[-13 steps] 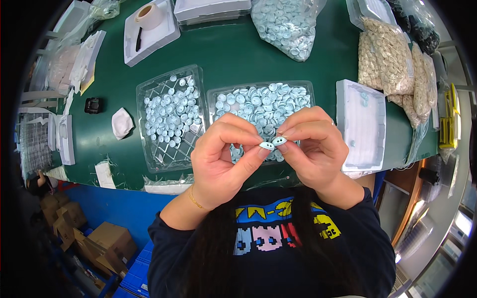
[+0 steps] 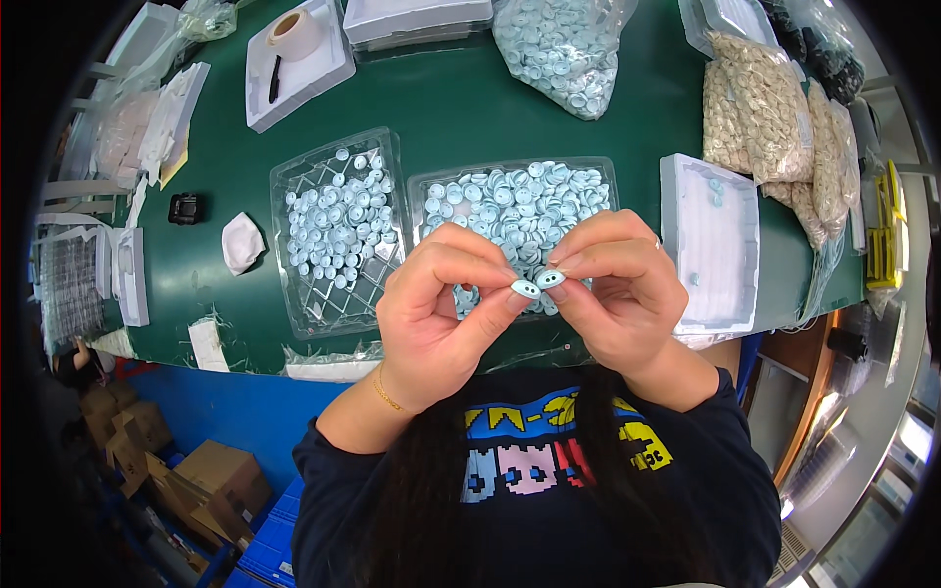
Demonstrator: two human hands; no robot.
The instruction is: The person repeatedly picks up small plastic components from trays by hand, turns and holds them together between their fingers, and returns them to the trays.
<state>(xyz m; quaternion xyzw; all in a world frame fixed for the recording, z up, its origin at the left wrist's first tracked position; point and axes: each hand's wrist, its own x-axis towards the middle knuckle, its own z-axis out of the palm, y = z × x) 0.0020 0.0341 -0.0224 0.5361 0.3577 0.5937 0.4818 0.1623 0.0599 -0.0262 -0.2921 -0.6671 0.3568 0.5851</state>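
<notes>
My left hand (image 2: 446, 304) pinches a pale blue button (image 2: 526, 289) with dark holes between thumb and forefinger. Right beside it, a similar button (image 2: 550, 279) is pinched by my right hand (image 2: 622, 284). The two buttons are held edge to edge, faces tilted up. Below and beyond my fingers lies a clear plastic tray (image 2: 416, 196) heaped with pale blue buttons (image 2: 524, 201); my hands hide its near part. To its left, a second clear tray (image 2: 284, 176) holds more loose buttons (image 2: 343, 220).
A white tray (image 2: 716, 265) with a few buttons stands at the right, near bags of beige pieces (image 2: 760, 118). A bag of blue buttons (image 2: 559, 59) lies at the back. Farther left are a tape roll (image 2: 294, 34), a white cloth-like piece (image 2: 241, 243) and a black object (image 2: 184, 208).
Both hands stay almost still, still pinching the two buttons. The view has shifted very slightly; nothing has been let go.
</notes>
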